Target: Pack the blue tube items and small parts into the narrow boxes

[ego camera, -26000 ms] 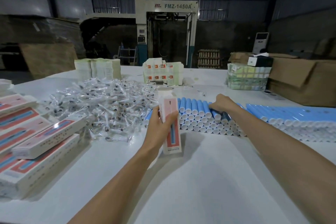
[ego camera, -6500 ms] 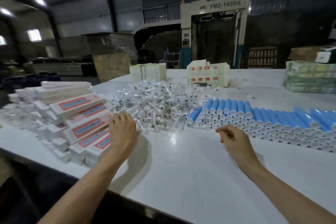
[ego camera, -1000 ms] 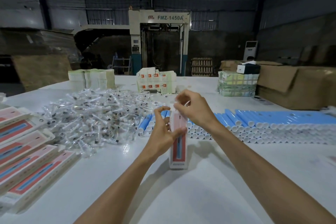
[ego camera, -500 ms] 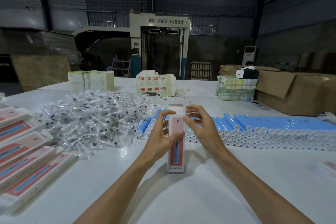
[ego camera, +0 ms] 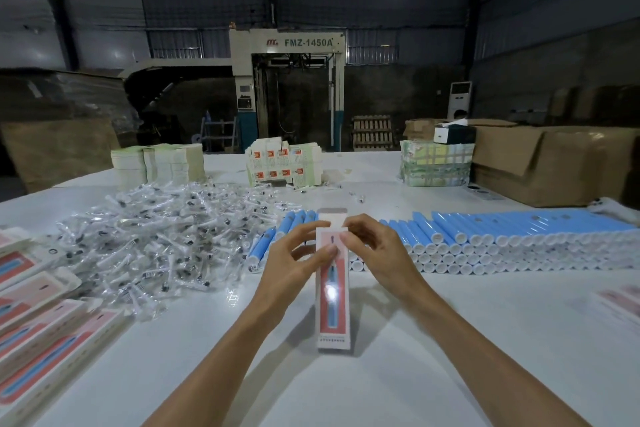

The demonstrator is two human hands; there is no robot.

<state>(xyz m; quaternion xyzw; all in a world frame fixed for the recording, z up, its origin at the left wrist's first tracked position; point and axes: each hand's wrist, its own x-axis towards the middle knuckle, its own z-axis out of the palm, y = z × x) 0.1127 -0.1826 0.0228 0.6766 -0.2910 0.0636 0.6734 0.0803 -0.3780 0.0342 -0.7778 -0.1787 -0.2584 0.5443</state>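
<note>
A narrow pink and white box [ego camera: 333, 305] stands upright on the white table [ego camera: 450, 340] in front of me, its top flap raised. My left hand [ego camera: 294, 267] grips its upper left side, thumb across the front. My right hand [ego camera: 375, 253] pinches the upper right edge near the flap. Behind the box lies a long stacked row of blue tubes [ego camera: 502, 239] with white caps. A heap of small parts in clear bags [ego camera: 162, 239] spreads to the left.
Packed pink boxes [ego camera: 45, 329] are piled at the left table edge. Stacks of flat cartons [ego camera: 159, 163], [ego camera: 282, 163] and a wrapped bundle [ego camera: 434, 163] stand at the back. Brown cardboard boxes [ego camera: 554, 163] sit at the far right. Another pink box [ego camera: 620, 302] lies at the right edge.
My right hand has come down from above the box's open top to its upper right edge. The left hand keeps its hold and the box stays upright in place.
</note>
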